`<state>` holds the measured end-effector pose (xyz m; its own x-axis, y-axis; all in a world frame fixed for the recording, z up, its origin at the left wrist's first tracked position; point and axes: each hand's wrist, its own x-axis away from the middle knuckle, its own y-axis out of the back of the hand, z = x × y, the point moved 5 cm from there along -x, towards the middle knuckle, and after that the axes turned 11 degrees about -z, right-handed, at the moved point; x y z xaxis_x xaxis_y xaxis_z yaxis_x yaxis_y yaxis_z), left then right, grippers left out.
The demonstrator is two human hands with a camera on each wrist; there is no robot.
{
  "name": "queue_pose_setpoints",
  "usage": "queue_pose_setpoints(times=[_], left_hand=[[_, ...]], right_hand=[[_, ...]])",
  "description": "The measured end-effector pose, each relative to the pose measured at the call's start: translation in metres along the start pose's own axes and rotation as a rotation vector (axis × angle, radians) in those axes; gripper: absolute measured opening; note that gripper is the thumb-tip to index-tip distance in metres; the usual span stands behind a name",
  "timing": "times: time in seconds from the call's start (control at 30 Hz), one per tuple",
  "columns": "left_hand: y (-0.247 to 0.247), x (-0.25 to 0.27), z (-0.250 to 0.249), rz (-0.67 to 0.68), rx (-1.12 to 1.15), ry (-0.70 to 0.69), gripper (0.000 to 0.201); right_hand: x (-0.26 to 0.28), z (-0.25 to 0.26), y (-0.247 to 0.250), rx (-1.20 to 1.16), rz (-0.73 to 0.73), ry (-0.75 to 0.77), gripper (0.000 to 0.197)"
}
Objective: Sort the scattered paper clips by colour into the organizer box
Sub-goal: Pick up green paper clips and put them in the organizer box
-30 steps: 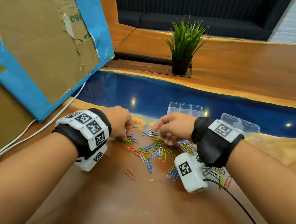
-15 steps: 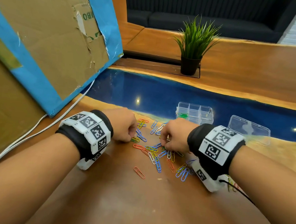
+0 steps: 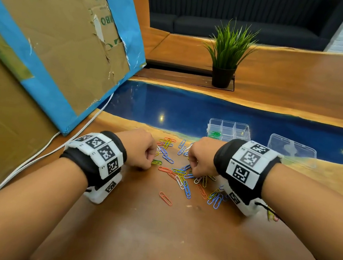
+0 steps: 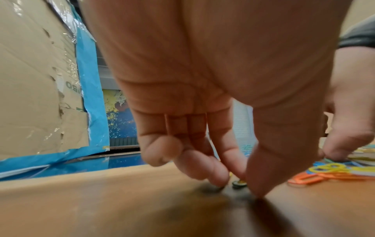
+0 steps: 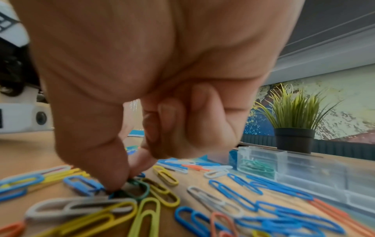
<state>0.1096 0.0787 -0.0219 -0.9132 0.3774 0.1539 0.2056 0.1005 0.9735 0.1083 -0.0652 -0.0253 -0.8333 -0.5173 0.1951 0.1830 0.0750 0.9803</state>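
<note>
right hand point(image 5: 129, 162) grip pinching green clip point(image 5: 134, 190)

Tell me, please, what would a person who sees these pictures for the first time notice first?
First, the scattered paper clips in blue, yellow, orange, white and green on the wooden table, between the two wrists. The right hand pinches a green clip in the pile, and the left hand reaches down at the pile's left edge. Behind them stands the clear organizer box, with green clips in one compartment.

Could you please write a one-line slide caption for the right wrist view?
Right hand pinching a green paper clip from the scattered pile, organizer box behind.
</note>
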Motion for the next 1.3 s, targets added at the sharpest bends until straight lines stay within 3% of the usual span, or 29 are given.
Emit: queue_pose_setpoints(times=[0.13, 0.27, 0.43, 0.67, 0.83, 1.03, 1.2, 1.3], left_hand=[[0.003, 0.002, 0.004, -0.042, 0.093, 0.023, 0.009], [0.005, -0.001, 0.014, -0.078, 0.091, 0.047, 0.014], [0.007, -0.005, 0.020, -0.115, 0.009, 0.079, 0.011], [0.001, -0.011, -0.001, -0.059, -0.126, -0.043, 0.011], [-0.001, -0.012, -0.008, -0.025, -0.156, -0.044, 0.007], [-0.003, -0.010, -0.004, -0.007, 0.006, 0.011, 0.011], [0.014, -0.011, 0.018, -0.181, 0.320, 0.187, 0.012], [0.016, -0.014, 0.032, -0.193, 0.471, 0.263, 0.016]], right_hand=[[0.002, -0.004, -0.001, -0.078, 0.000, -0.012, 0.009], [0.002, -0.015, 0.003, -0.193, -0.049, -0.079, 0.021], [0.005, -0.019, 0.011, -0.339, -0.118, -0.128, 0.018], [0.001, -0.012, 0.013, -0.701, -0.113, -0.182, 0.021], [-0.002, -0.008, 0.007, -1.059, -0.053, -0.251, 0.021], [0.002, -0.020, 0.005, -1.312, -0.062, -0.381, 0.025], [0.006, -0.033, 0.000, -1.485, -0.090, -0.509, 0.013], [0.008, -0.035, -0.003, -1.507, -0.082, -0.516, 0.017]])
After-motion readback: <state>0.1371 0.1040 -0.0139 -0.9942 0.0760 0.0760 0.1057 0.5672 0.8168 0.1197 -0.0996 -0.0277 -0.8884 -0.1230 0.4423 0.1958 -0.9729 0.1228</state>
